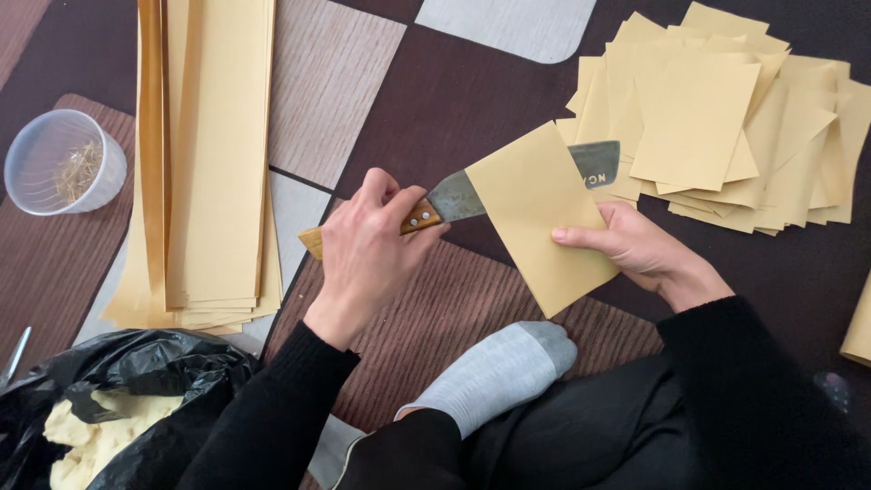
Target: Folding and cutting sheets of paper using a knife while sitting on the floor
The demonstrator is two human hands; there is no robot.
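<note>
Left hand [367, 249] grips knife [472, 195]; right hand [640, 249] holds folded paper [535, 218].

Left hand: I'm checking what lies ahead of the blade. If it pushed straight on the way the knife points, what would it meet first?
Likely the folded tan sheet that the right hand holds: the knife in the left hand already runs under or into it. Beyond lies the pile of cut sheets.

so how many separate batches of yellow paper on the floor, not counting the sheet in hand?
2: a stack of long strips at upper left, and a loose pile of cut rectangles at upper right. A cropped yellow bit at the right edge may be more.
</note>
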